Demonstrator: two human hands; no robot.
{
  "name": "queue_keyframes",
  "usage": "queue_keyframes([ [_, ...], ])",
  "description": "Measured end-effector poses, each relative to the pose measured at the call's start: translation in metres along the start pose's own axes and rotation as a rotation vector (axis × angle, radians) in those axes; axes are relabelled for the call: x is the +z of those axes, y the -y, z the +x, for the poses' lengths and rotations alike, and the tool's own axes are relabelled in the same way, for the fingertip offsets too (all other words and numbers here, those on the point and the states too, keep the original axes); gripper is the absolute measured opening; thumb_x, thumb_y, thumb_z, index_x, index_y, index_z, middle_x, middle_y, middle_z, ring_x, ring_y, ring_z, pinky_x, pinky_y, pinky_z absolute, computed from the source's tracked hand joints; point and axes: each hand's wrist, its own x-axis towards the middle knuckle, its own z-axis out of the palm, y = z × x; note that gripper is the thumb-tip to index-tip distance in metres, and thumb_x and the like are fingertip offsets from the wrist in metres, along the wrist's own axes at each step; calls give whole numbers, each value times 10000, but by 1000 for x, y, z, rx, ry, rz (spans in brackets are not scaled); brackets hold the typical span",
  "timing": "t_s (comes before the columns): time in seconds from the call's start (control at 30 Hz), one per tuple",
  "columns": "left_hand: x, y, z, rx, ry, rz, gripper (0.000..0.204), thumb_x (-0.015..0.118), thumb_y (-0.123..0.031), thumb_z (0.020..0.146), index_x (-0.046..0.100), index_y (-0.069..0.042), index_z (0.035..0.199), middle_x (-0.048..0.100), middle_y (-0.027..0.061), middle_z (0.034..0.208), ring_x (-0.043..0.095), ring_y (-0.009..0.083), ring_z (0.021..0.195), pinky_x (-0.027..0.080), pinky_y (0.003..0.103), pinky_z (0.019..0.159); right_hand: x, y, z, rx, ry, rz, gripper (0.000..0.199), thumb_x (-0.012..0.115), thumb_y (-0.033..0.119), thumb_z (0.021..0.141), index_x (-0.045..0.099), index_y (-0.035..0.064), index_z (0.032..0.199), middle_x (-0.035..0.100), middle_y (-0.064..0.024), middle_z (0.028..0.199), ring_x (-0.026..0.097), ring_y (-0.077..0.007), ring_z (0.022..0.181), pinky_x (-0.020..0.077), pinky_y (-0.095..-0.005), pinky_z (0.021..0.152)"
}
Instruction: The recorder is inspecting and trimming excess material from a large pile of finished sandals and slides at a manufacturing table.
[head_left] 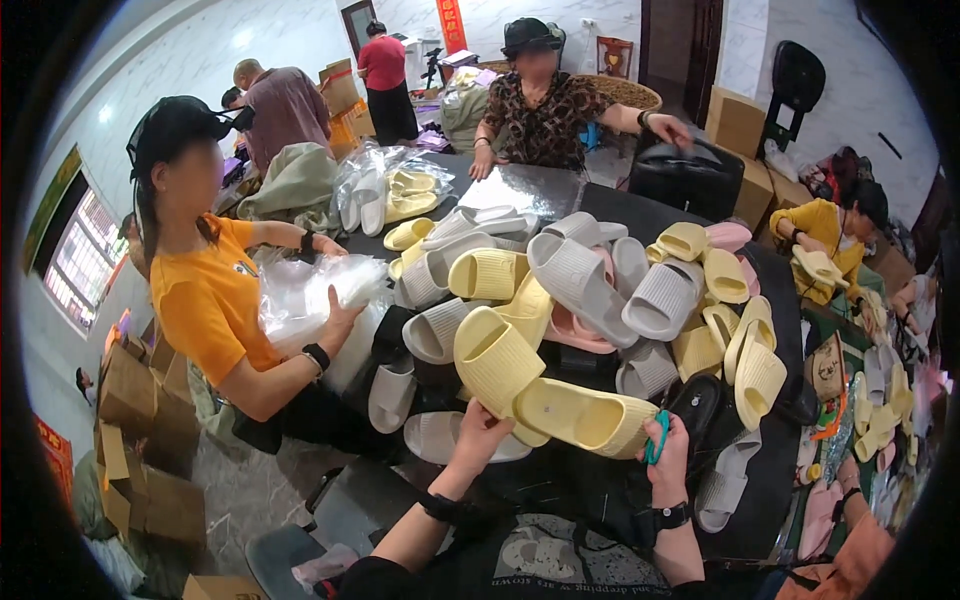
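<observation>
My left hand [480, 437] pinches the near edge of a pale yellow slipper [585, 416] at its left end. The slipper lies on its side over the near edge of the pile, its toe strap up against another yellow slipper [500, 352]. At its right end my right hand [668, 458] is closed around small scissors with teal handle loops [656, 436]; their blades are hidden. The fingers of that hand also seem to touch the slipper's end. A grey slipper [437, 436] lies left of my left hand, and black slippers [694, 418] lie beyond my right hand.
Grey, yellow and pink slippers [663, 300] heap over the black table [700, 212]. At the left a person in orange holds clear plastic bags [320, 292]. Another person stands across the table beside a black bag [687, 180]. A grey chair [350, 520] stands near my left arm.
</observation>
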Motion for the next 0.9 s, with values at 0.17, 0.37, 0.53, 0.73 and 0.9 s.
queue_keyframes([
  [0.17, 7, 0, 0, 9, 81, 26, 481, 640, -1, 802, 387, 18, 1211, 579, 103, 1110, 567, 161, 1024, 471, 295, 862, 0, -3, -6, 31, 59, 72, 318, 654, 135, 822, 492, 1, 1061, 583, -73, 861, 561, -154, 582, 448, -272, 373],
  [0.37, 20, -4, -5, -9, 170, -25, 495, 640, -40, 826, 350, 7, 1225, 561, 104, 1118, 563, 162, 1020, 478, 290, 841, 6, 0, -14, 104, 58, 145, 266, 625, 142, 833, 501, 13, 1030, 569, -64, 872, 570, -161, 639, 470, -273, 413],
  [0.53, 37, 2, -6, 21, 192, -34, 508, 650, -56, 823, 345, 7, 1225, 547, 107, 1121, 559, 151, 979, 482, 288, 818, 18, -4, -27, 102, 31, 170, 170, 615, 173, 824, 508, 79, 917, 537, -25, 791, 542, -146, 583, 453, -260, 417],
  [0.73, 53, 10, -6, 31, 197, 90, 523, 664, -76, 819, 344, 8, 1224, 541, 106, 1112, 556, 148, 987, 489, 294, 812, 22, -1, -25, 110, -29, 184, 151, 597, 157, 828, 487, 94, 910, 532, -23, 787, 536, -149, 601, 424, -258, 418],
  [0.9, 61, -1, -2, -32, 254, 64, 602, 640, -92, 858, 258, -11, 1316, 466, 112, 1229, 512, 171, 1083, 469, 319, 884, 23, 10, -21, 95, -19, 182, 221, 576, 155, 870, 447, 36, 1005, 546, -72, 892, 558, -166, 645, 460, -296, 458],
])
